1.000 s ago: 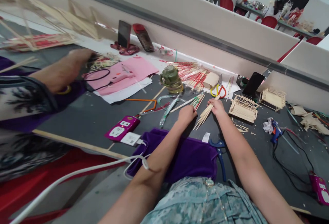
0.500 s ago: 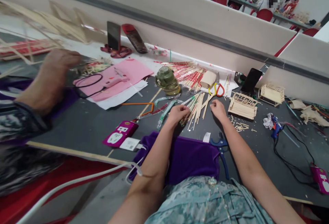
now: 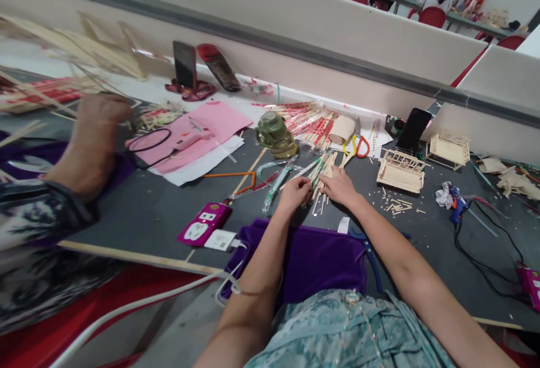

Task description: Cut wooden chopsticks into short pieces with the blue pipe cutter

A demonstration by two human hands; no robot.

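A bundle of thin wooden sticks lies fanned on the dark table, partly in a clear wrapper with green marks. At its left edge is my left hand, with curled fingers and thumb pressed together; what they hold, if anything, is hidden. My right hand reaches over the sticks from the right, its fingers stretched and apart, the tips touching them. Just right of it sits a small stick-built model, with short cut bits in front. Blue-handled cutters lie partly under my right forearm.
A green jar and scissors stand behind the sticks. A purple cloth lies before me. On the left are a power strip and a co-worker's hand. A glue gun with its cord lies right.
My right hand has moved left onto the sticks, and its fingers have opened out. My left hand stays beside the bundle. The view has shifted slightly.
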